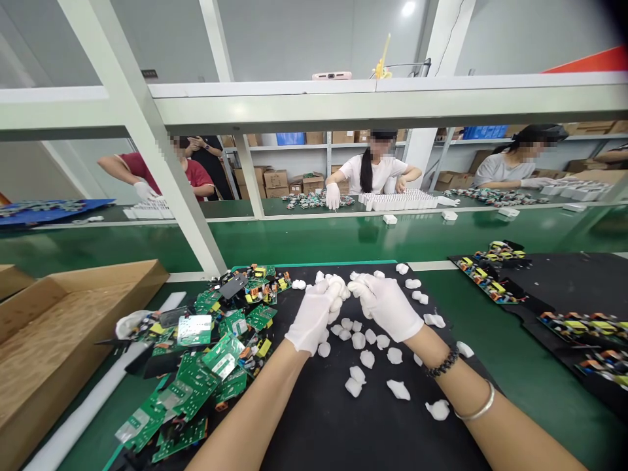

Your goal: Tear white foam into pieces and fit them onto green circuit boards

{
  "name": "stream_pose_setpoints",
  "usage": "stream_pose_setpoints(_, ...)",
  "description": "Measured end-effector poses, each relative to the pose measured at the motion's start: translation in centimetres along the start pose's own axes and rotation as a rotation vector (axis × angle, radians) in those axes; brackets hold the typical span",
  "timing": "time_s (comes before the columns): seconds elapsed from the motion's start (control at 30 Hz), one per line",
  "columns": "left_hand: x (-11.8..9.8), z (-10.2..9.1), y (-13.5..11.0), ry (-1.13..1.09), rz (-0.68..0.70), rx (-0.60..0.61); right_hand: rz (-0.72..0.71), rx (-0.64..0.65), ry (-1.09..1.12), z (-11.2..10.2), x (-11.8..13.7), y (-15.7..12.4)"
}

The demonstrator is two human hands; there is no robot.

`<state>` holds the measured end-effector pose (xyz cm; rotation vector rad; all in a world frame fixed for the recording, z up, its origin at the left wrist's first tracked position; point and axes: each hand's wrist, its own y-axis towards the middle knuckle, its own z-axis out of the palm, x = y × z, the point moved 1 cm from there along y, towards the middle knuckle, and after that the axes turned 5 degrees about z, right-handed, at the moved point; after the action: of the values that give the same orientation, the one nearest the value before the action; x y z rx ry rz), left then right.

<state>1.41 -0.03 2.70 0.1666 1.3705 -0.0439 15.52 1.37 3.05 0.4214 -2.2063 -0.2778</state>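
Left hand (pixel 311 317): white-gloved, fingers curled in on a white putty-like mass (pixel 336 293). Right hand (pixel 390 307): white-gloved, fingers bent toward the left ones, just beside them; with white against white, I cannot tell whether they pinch a piece.

Work surface: a black mat (pixel 314 425) lies below the fingers on a green bench top (pixel 468 301). Loose white lumps (pixel 367 359) are scattered on the near side of the fingers and around them. Left of the fingers: a heap of green circuit boards (pixel 196 386), then an open cardboard box (pixel 112 294). Right of the fingers, well apart: rows of populated boards (pixel 485 278) on dark sheeting (pixel 564 281).

Room, beyond the fingers: a shiny green belt (pixel 314 239), seated co-workers (pixel 375 173), white housings (pixel 400 201) and shelving (pixel 294 147) with cartons.
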Motion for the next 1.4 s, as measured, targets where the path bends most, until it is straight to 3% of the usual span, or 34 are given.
stream_pose_setpoints(0.17, -0.3, 0.0, 0.1, 0.02, 0.021, -0.031, -0.043, -0.064, 0.006, -0.1, -0.1, 0.0)
stream_pose_setpoints(0.37, -0.2, -0.3, 0.2, 0.052, 0.029, -0.069, 0.018, -0.108, 0.086, 0.1, -0.3, -0.1)
stream_pose_setpoints(0.5, -0.7, -0.2, -0.1, 0.047, 0.039, -0.096, 0.094, -0.055, 0.18, 0.4, -0.2, 0.0)
stream_pose_setpoints(0.67, -1.1, -0.1, -0.1, -0.088, 0.073, 0.028, 0.154, 0.059, 0.238, 0.7, -0.1, 0.6)
stream_pose_setpoints(0.9, 0.0, -0.9, 0.3, -0.055, 0.168, -0.037, 0.083, 0.117, -0.065, 0.5, -1.3, 0.7)
stream_pose_setpoints(1.07, -0.8, -0.6, -0.3, 0.018, 0.17, -0.106, 0.027, 0.187, -0.273, 0.7, -2.3, 0.5)
stream_pose_setpoints(1.17, -1.4, -0.5, -0.3, 0.026, 0.193, -0.074, 0.034, 0.184, -0.356, 1.1, -2.6, 0.3)
stream_pose_setpoints(1.3, -1.5, -0.5, 0.3, -0.184, 0.037, 0.053, -0.01, 0.191, -0.373, 1.4, -2.4, 0.3)
stream_pose_setpoints(1.4, -1.2, -0.6, 0.7, -0.268, -0.045, 0.044, -0.013, 0.196, -0.379, 1.5, -2.3, 0.5)
